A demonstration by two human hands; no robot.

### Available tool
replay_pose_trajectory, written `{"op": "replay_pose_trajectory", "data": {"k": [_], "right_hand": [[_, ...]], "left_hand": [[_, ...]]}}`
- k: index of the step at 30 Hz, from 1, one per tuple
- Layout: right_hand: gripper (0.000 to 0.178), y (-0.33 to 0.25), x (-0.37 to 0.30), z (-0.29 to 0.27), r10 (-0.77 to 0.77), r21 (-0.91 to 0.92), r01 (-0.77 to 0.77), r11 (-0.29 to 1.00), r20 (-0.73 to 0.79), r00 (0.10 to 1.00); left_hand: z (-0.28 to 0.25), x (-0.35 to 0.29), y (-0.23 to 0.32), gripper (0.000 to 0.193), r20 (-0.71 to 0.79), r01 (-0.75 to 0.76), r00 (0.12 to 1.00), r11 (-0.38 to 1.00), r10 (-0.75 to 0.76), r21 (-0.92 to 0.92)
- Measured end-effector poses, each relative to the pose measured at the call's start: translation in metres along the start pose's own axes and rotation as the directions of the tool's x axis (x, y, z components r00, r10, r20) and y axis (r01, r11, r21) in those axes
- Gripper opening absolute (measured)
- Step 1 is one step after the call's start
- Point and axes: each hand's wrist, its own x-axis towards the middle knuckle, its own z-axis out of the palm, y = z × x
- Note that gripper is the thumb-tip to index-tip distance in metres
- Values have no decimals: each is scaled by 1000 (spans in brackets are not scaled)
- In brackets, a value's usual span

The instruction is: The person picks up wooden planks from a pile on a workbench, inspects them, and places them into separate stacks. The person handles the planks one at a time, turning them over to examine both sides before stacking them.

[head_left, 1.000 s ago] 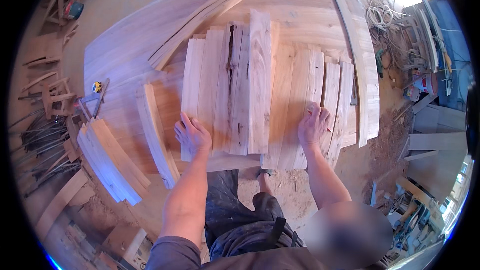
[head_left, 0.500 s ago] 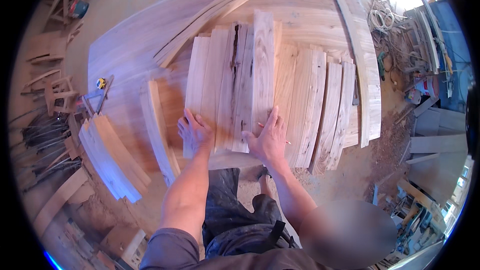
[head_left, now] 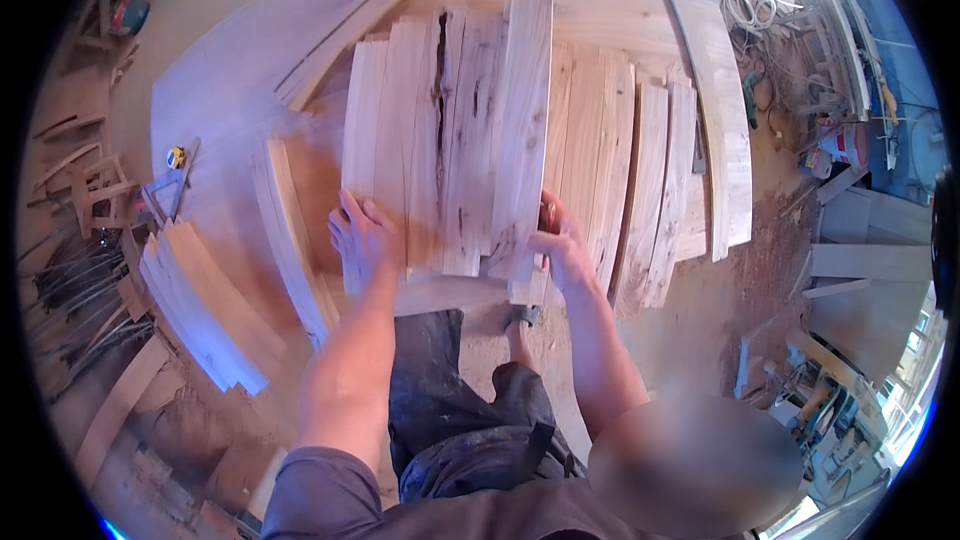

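Note:
A row of pale wooden boards (head_left: 395, 130) lies side by side on the large wooden panel, one with a long dark crack (head_left: 440, 65). My left hand (head_left: 368, 235) rests on the near end of the leftmost boards, fingers apart. My right hand (head_left: 568, 248) grips the near right edge of a lighter board (head_left: 525, 110), its thumb on top and its fingers curled at the side. That board is tilted, its right edge raised above the row. Whether a pencil is still in my right hand cannot be made out.
More boards (head_left: 650, 180) lie to the right, beside a long strip (head_left: 690, 50). Loose strips (head_left: 375, 25) lie at the far left of the panel (head_left: 230, 110). A yellow tape measure (head_left: 177, 157) and stacked boards (head_left: 205, 305) are on the left. Coiled cable (head_left: 750, 8) lies far right.
My right hand has turned from lying over the board with a pencil under its fingers to gripping the board's edge. The board's right side has lifted. The view has shifted slightly.

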Motion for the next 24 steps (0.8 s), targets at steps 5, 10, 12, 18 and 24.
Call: {"op": "replay_pose_trajectory", "data": {"k": [5,10,12,18,24], "right_hand": [[81,0,2,0,0,101,-6,995,64,998],[82,-5,1,2,37,97,-43,994,61,997],[83,0,2,1,39,81,-44,996,63,997],[72,-10,-2,15,-48,88,46,995,31,998],[63,8,-18,83,-342,-807,67,586,-172,924]], "left_hand": [[9,2,-6,52,-9,12,1000,1000,-12,-3],[10,4,-9,51,-15,11,1000,1000,-11,8],[12,5,-9,51,-21,10,1000,1000,-10,1],[13,6,-4,53,8,12,1000,1000,-12,6],[11,5,-7,51,-2,30,1000,999,-30,26]]}}
